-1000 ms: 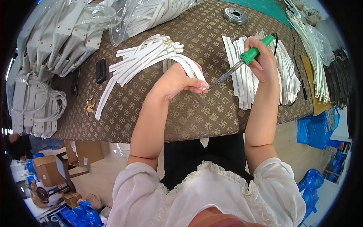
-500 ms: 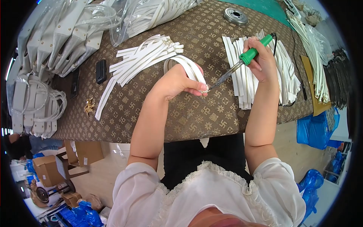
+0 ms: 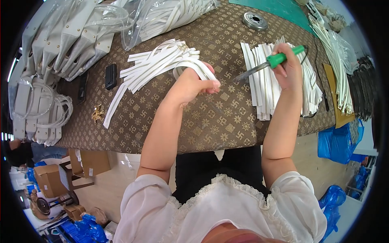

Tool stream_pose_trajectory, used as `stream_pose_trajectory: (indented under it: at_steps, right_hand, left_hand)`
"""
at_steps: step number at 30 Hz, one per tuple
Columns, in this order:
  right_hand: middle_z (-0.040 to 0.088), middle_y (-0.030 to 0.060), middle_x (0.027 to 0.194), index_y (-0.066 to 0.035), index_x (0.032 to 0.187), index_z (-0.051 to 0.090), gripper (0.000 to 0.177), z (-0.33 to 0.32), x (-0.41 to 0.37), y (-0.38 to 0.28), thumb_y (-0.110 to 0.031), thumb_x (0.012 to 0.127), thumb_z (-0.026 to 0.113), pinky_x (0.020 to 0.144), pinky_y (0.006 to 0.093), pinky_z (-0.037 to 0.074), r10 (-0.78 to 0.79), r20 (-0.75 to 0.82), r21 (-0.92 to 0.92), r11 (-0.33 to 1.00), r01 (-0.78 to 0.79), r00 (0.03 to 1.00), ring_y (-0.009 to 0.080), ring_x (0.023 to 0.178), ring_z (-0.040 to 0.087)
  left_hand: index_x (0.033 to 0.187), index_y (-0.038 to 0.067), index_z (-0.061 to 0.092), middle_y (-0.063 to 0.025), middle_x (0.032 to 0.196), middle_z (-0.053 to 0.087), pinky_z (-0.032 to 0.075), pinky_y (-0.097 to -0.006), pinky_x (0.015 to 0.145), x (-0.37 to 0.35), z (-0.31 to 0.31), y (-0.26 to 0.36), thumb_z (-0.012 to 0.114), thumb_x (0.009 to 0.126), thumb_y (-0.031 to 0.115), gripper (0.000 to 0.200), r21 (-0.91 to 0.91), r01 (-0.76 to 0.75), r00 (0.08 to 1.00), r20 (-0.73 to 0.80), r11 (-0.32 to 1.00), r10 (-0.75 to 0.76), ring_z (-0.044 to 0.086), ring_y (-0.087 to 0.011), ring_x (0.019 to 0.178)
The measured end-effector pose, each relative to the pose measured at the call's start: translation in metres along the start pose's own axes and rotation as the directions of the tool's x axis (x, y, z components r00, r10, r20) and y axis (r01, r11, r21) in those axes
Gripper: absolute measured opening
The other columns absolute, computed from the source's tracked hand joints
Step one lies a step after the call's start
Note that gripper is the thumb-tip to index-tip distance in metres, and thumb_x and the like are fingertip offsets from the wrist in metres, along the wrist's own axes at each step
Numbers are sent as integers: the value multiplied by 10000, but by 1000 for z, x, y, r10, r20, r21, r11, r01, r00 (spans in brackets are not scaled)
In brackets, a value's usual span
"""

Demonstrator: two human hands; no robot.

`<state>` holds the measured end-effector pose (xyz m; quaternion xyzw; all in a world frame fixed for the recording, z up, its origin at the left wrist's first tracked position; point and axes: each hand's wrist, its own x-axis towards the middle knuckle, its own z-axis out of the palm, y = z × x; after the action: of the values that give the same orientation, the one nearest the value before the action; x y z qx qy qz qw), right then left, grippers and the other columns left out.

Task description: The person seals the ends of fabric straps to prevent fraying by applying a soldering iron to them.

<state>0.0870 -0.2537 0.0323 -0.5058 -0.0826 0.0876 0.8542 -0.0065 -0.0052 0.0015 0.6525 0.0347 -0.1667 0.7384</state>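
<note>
My left hand (image 3: 192,87) is closed on one end of a white zipper (image 3: 199,68) with metal teeth, pinched between thumb and fingers. The strip loops back over the hand. A soldering iron (image 3: 276,60) with a green handle is gripped in my right hand (image 3: 289,75). Its dark tip points left and is apart from the zipper. Beneath the right hand lies a row of white zippers (image 3: 261,91). Beyond the left hand, more zippers are heaped in a loose pile (image 3: 150,67). Small gold metal pieces (image 3: 97,112) lie at the table's left.
A round metal dish (image 3: 255,21) stands at the back of the patterned tablecloth (image 3: 219,125). Light grey bags (image 3: 67,44) fill the left side, beside a plastic bag of zippers (image 3: 174,18). A black case (image 3: 110,77) lies nearby. The iron's cord runs down the right side.
My right hand has drawn the soldering iron back to the right, so its tip has left the zipper end. The left hand has moved slightly away from me with the zipper.
</note>
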Motion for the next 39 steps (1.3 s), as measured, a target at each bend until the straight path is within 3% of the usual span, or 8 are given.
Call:
stream_pose_trajectory:
  at_steps: [3,7,10,15,19,23,27,39]
  right_hand:
    - [556,70,752,-28,786,516,168,-11,5,-2,-175,856,554,341,180,235,-66,-88,137,987,78,994,56,324,279]
    - [582,82,797,-32,788,529,173,-9,5,-1,-186,859,566,375,174,266,-144,-109,272,947,169,984,67,325,280]
    - [595,86,825,-42,787,542,176,-2,2,4,-197,867,563,395,173,280,-154,-179,374,903,212,972,66,332,294]
    - [590,76,824,-53,777,547,177,8,-2,8,-202,872,560,411,174,290,-207,-98,366,902,229,973,60,340,303]
    - [577,68,817,-53,771,543,185,14,-5,11,-203,878,552,398,174,281,-227,-27,314,923,224,973,53,343,308]
    - [560,58,805,-47,792,528,185,18,-7,12,-208,884,541,383,177,273,-221,-5,273,938,214,975,47,345,314]
    - [546,54,790,-46,817,506,186,21,-8,13,-217,886,533,365,180,262,-226,13,217,951,218,974,43,347,317]
    - [528,53,792,-52,821,486,185,19,-7,14,-220,884,532,349,171,253,-255,-1,168,953,252,967,43,345,314]
  left_hand:
    - [1012,-17,454,-121,785,610,531,-268,590,3,-1,-1,662,719,-47,360,-56,-244,939,-262,968,222,628,-182,681]
    - [1046,-14,433,-118,799,609,530,-270,605,4,3,4,646,722,-80,393,-185,-440,844,-419,879,334,625,-182,704]
    - [1063,-13,414,-122,802,608,530,-267,616,3,4,8,638,718,-105,422,-141,-523,799,-425,840,426,623,-183,719]
    - [971,-19,472,-128,797,614,530,-256,641,-1,16,12,636,698,-147,344,-78,-643,694,-479,762,537,618,-170,747]
    - [811,-13,524,-122,794,620,526,-251,649,0,16,5,643,701,-140,206,85,-638,673,-422,765,608,614,-153,752]
    - [698,-1,534,-107,796,623,521,-246,648,-1,21,4,653,701,-127,174,132,-645,651,-422,753,631,611,-142,754]
    - [719,2,534,-102,798,624,517,-244,635,-1,21,3,656,705,-118,171,201,-620,649,-412,759,639,611,-138,754]
    - [731,3,535,-95,796,621,513,-238,624,-3,21,4,655,708,-114,169,190,-632,654,-389,751,649,615,-136,750]
